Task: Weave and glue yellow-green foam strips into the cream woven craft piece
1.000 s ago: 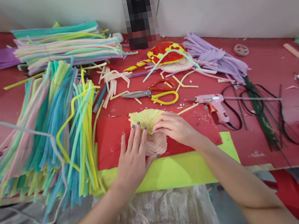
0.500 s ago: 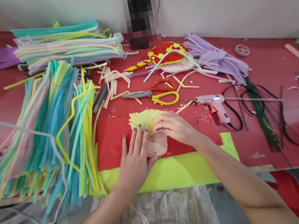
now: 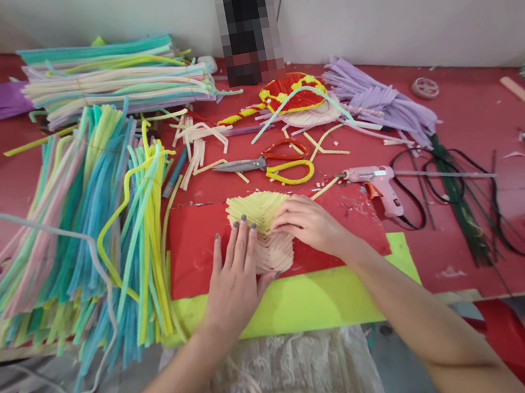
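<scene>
A leaf-shaped piece made of pipe cleaners (image 3: 255, 206), pale yellow at the top and whitish at the bottom, lies on a red sheet (image 3: 195, 249). My left hand (image 3: 235, 272) rests flat with fingers spread over the piece's left side. At its right edge, my right hand (image 3: 308, 222) has its fingers bent and pinched together. Whatever those fingertips hold is too hidden to make out. Just behind are scissors (image 3: 257, 163) with one red and one yellow handle. A pink glue gun (image 3: 377, 184) lies to the right.
Bundles of coloured pipe cleaners (image 3: 94, 219) fill the left side, with a stack (image 3: 120, 79) behind. Purple pipe cleaners (image 3: 377, 95) lie at back right, near a red-and-yellow fan-shaped piece (image 3: 292, 94). A black cable (image 3: 494, 216) loops at right. A yellow-green sheet (image 3: 321, 301) lies under the red one.
Hardly anything differs. My right hand's fingertips have shifted very slightly to the right, and the left hand stays flat on the piece.
</scene>
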`<state>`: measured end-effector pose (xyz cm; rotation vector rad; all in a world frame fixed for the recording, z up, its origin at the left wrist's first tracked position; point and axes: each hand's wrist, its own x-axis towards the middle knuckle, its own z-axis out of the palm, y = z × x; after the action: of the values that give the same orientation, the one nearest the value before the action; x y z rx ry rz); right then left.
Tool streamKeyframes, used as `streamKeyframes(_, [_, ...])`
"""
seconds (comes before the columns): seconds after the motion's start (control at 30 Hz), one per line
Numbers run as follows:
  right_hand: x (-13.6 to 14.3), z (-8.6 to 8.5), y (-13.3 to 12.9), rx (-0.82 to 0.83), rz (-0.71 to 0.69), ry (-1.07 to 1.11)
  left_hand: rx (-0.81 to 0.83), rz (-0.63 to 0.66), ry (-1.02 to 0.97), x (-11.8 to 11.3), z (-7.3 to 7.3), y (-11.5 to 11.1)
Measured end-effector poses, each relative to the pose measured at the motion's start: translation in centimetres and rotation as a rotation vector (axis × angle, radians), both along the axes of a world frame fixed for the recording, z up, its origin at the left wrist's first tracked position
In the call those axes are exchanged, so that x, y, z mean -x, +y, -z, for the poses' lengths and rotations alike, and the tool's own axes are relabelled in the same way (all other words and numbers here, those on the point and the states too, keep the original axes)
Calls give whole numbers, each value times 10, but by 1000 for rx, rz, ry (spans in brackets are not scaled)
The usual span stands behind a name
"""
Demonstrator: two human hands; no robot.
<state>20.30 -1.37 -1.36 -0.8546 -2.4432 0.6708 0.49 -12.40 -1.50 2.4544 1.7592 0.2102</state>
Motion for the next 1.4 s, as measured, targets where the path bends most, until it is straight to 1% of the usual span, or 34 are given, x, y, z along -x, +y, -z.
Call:
streamKeyframes(0.23, [0, 3, -1, 4, 24, 7, 0, -1, 14, 2, 1, 0])
streamKeyframes(0.43, [4, 3, -3, -38, 28, -35, 8, 0, 30, 2, 2, 0])
streamKeyframes(0.57, [4, 2, -4, -65, 49, -25, 10, -11, 36, 1, 5, 0])
streamKeyframes(0.63, [1, 2, -7, -114, 87, -26, 5, -25, 30, 1, 7, 0])
streamKeyframes(0.73, [-5, 0, -14, -214, 193, -79, 7, -38, 12, 1, 7, 0])
streamKeyframes(0.83, [-11, -2, -27, -257, 265, -136, 8, -35, -7, 1, 4, 0])
streamKeyframes(0.97, [-15, -1, -46, -225, 324, -162, -12, -24, -28, 1, 2, 0])
streamKeyframes(1.1, [-16, 5, -60, -164, 343, -170, -31, -24, -45, 0, 3, 0])
streamKeyframes(1.27, [-17, 12, -64, -144, 363, -181, -41, -27, -52, 0, 4, 0])
streamKeyframes(1.4, [-16, 14, -64, -154, 356, -186, -42, -21, -46, 0, 3, 0])
